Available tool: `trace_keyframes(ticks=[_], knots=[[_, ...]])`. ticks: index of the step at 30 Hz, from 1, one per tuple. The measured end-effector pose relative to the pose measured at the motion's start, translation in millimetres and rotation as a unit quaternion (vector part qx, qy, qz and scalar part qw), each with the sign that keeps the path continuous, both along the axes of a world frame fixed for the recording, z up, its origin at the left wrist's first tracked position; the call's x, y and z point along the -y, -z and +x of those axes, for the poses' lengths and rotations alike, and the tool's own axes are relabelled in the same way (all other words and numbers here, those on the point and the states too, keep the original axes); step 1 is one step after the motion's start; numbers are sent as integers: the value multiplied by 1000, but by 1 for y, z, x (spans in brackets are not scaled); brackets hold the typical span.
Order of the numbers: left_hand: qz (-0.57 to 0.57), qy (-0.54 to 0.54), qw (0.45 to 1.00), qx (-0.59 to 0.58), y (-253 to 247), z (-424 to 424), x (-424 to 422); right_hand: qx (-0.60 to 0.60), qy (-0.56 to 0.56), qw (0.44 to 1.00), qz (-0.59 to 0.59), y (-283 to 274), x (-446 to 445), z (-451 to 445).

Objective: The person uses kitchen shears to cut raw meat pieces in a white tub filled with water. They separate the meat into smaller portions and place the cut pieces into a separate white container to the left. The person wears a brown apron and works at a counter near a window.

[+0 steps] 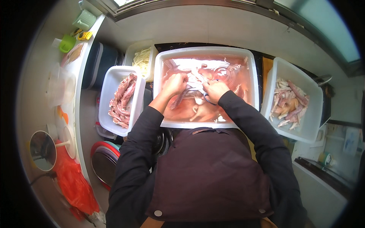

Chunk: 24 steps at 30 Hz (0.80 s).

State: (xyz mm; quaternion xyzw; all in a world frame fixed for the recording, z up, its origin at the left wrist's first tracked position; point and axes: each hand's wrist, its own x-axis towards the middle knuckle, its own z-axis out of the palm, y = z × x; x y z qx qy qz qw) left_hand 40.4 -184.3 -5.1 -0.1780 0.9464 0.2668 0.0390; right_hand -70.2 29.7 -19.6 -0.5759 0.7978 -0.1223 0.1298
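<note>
A large white plastic tub [206, 125] full of reddish water and raw poultry parts stands before me. Above the water my left hand [177, 83] grips one end of a pale piece of raw poultry [196, 82]. Blue-handled scissors [209, 100] are in my right hand [215, 90], their blades pointing left at that piece. A darker length of poultry neck [179, 99] hangs below my left hand. Under the water lies a larger pale poultry piece [205, 111], partly hidden by glare and cloudy water.
At the left, a white bin [104, 102] holds skinned necks; behind it a container [129, 54] holds pale strips. A bin [316, 114] with poultry necks and other parts stands at the right. A shelf along the left carries a round mirror [43, 150] and a red plastic bag [74, 182].
</note>
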Motion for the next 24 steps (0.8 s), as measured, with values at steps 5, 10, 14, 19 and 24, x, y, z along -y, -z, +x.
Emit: trace_keyframes(ticks=[5,10,14,19,24], knots=[[31,15,999,-2,10,-6,6,-25,40,998,-46,7,17,28],[64,-39,997,5,10,-8,7,59,50,997,15,15,29,26],[102,-37,994,-4,20,-7,11,-46,38,994,-94,22,28,29],[192,-67,978,-32,23,-10,11,8,38,999,1,28,47,28],[224,-193,949,-109,18,-2,26,70,114,991,-22,25,33,8]])
